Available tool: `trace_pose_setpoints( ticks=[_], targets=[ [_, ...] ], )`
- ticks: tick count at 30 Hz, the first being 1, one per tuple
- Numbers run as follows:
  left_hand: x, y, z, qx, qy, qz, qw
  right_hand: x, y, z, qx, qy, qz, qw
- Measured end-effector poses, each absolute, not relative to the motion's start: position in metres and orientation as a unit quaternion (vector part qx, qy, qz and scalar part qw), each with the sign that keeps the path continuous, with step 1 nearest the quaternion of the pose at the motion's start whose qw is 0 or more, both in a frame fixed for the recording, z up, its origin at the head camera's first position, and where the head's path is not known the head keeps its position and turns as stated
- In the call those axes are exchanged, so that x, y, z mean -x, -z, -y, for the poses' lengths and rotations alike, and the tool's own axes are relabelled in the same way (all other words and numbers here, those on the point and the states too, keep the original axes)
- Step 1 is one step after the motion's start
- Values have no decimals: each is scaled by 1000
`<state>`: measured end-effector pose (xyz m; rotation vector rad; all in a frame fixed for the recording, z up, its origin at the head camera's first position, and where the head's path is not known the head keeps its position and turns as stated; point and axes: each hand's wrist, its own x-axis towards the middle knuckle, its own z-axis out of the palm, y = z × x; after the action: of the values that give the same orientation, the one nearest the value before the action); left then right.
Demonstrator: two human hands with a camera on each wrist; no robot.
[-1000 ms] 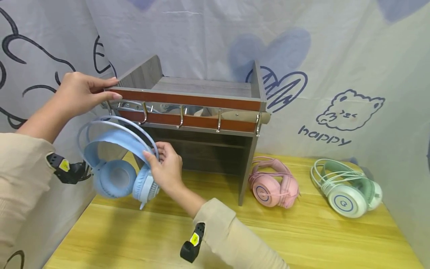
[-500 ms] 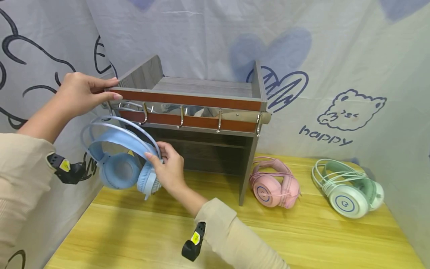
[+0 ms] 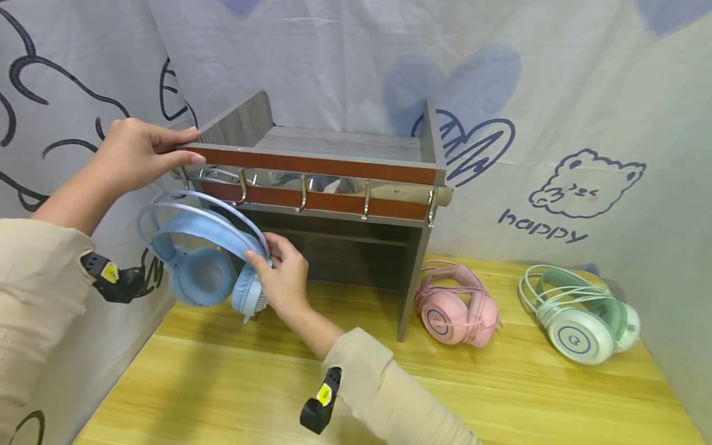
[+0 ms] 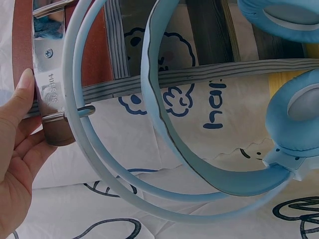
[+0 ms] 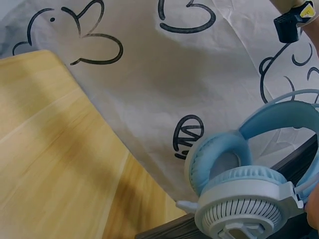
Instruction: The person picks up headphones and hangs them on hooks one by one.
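My right hand [image 3: 285, 275] pinches a light blue pair of headphones [image 3: 203, 230] by the band just above one ear cup [image 5: 244, 204]. The headphones hang in the air in front of the shelf's left end, cups down. In the left wrist view their thin twin outer bands [image 4: 102, 164] cross a metal hook [image 4: 52, 117], and its tip shows beside them; whether it bears their weight I cannot tell. My left hand [image 3: 130, 154] grips the left end of the grey wooden shelf [image 3: 334, 157], thumb on the front of its metal hook rail [image 4: 50, 74].
Several more hooks [image 3: 304, 193] line the shelf front to the right. Pink headphones [image 3: 445, 312] and pale green headphones [image 3: 581, 334] lie on the wooden table [image 3: 267, 389], right of the shelf. A printed cloth [image 3: 345, 55] hangs behind and at the sides.
My right hand has moved the blue headphones slightly up, right and closer to the shelf front. My left hand keeps its grip on the shelf end.
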<state>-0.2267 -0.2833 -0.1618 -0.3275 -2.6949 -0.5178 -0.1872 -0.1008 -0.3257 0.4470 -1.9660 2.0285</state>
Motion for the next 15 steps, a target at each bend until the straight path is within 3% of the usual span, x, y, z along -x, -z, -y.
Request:
trace_pose_setpoints(
  ticks=[15],
  targets=[
    [226, 164, 284, 116, 189, 956, 191, 185, 316, 85, -177, -737, 643, 111]
  ],
)
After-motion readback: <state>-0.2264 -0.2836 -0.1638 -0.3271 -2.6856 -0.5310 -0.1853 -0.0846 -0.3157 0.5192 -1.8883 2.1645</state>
